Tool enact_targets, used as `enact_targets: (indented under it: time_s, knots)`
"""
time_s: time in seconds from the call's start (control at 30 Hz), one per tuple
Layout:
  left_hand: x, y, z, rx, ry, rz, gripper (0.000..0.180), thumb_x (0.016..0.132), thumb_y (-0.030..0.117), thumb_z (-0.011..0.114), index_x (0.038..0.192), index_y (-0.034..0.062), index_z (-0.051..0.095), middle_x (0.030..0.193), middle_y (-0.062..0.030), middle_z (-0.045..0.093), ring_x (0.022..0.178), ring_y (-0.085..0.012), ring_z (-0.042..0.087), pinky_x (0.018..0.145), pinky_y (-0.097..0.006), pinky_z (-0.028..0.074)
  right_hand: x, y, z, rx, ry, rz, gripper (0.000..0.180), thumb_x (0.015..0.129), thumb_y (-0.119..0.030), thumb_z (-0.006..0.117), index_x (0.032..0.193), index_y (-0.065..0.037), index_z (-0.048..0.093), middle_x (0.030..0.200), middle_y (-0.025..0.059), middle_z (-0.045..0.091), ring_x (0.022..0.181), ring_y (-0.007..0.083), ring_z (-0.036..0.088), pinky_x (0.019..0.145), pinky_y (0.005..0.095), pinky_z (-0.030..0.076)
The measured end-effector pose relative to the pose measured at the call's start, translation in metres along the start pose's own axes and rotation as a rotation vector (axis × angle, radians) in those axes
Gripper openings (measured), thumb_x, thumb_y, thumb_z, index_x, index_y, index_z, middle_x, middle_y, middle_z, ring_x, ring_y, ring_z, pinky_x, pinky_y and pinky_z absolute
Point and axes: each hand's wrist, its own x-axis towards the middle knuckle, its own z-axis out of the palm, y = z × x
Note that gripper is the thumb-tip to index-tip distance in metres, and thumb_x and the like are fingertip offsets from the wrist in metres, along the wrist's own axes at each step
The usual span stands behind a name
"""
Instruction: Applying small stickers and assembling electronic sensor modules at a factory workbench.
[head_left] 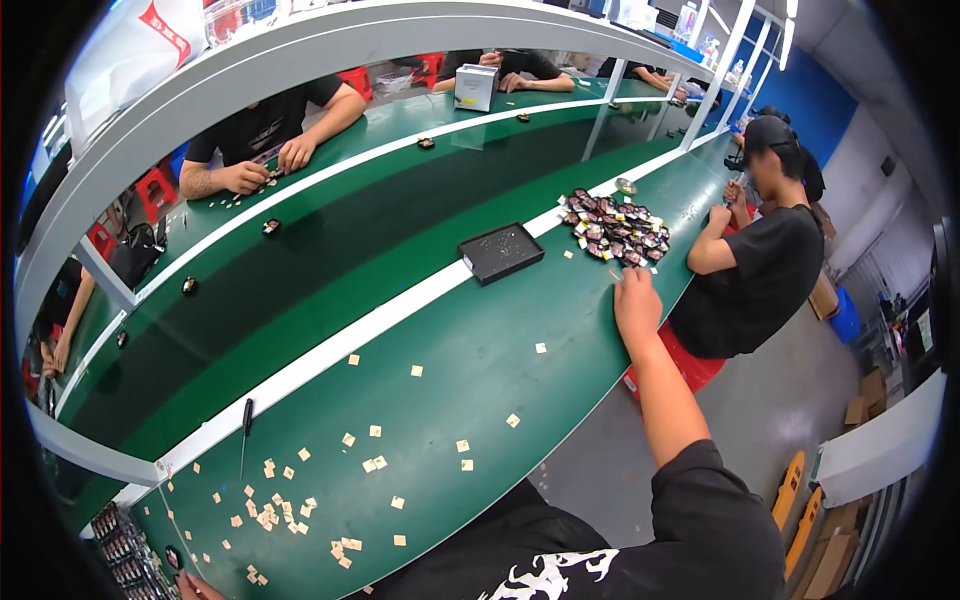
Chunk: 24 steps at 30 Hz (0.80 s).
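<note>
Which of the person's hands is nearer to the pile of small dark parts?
Right. The right hand reaches just below the pile of small dark parts; the left hand sits far off at the lower-left edge.

Green surface [480,340]: dark component pile [615,228] just beyond right hand [637,300]; black tray [500,252] left; tan squares [290,500] scattered nearer.

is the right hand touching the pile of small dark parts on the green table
Cannot tell. In the head view the right hand reaches the near edge of the pile of small dark parts, but the fingertips are too small there to show contact or a gap.
</note>
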Motion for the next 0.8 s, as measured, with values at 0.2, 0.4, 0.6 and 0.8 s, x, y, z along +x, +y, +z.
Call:
enact_targets:
  time_s: [0.2, 0.4, 0.6, 0.8]
  knots:
    - [-0.045, 0.039, 0.000, -0.140, -0.072, 0.108, 0.027, 0.099, 0.021, 0.062, 0.100, -0.0027, 0.074, 0.093, -0.0238, 0.072, 0.082, -0.0416, 0.067, 0.077, -0.047, 0.054, 0.039, 0.022, 0.021, -0.073, -0.032, 0.011, 0.032, 0.089, -0.024, 0.074, 0.114, -0.007, 0.065, 0.109, 0.0148, 0.061, 0.087, 0.0375, 0.068, 0.072, 0.0465, 0.057]
    - [-0.097, 0.074, 0.015, -0.363, -0.103, 0.291, 0.017, 0.097, 0.013, 0.066, 0.093, -0.0028, 0.072, 0.086, -0.0223, 0.070, 0.077, -0.0419, 0.065, 0.071, -0.047, 0.054, 0.050, 0.036, 0.031, 0.067, -0.025, 0.090, 0.048, 0.083, -0.030, 0.080, 0.121, -0.005, 0.063, 0.116, 0.0186, 0.063, 0.097, 0.0387, 0.067, 0.083, 0.0460, 0.056]
    - [-0.102, 0.076, 0.020, -0.393, -0.128, 0.458, 0.010, 0.095, 0.007, 0.068, 0.091, -0.0014, 0.071, 0.082, -0.0194, 0.067, 0.071, -0.0396, 0.062, 0.066, -0.047, 0.052, 0.054, 0.054, 0.040, 0.287, -0.008, 0.081, 0.048, 0.077, -0.025, 0.087, 0.113, 0.000, 0.067, 0.109, 0.0191, 0.068, 0.100, 0.0368, 0.066, 0.089, 0.0422, 0.053]
    - [-0.100, 0.078, 0.023, -0.411, -0.132, 0.523, 0.010, 0.095, 0.007, 0.067, 0.089, -0.0013, 0.070, 0.079, -0.0190, 0.065, 0.069, -0.0393, 0.060, 0.064, -0.046, 0.051, 0.060, 0.065, 0.049, 0.382, 0.003, 0.093, 0.043, 0.075, -0.021, 0.088, 0.105, 0.002, 0.068, 0.105, 0.0163, 0.067, 0.096, 0.0319, 0.067, 0.087, 0.0394, 0.053]
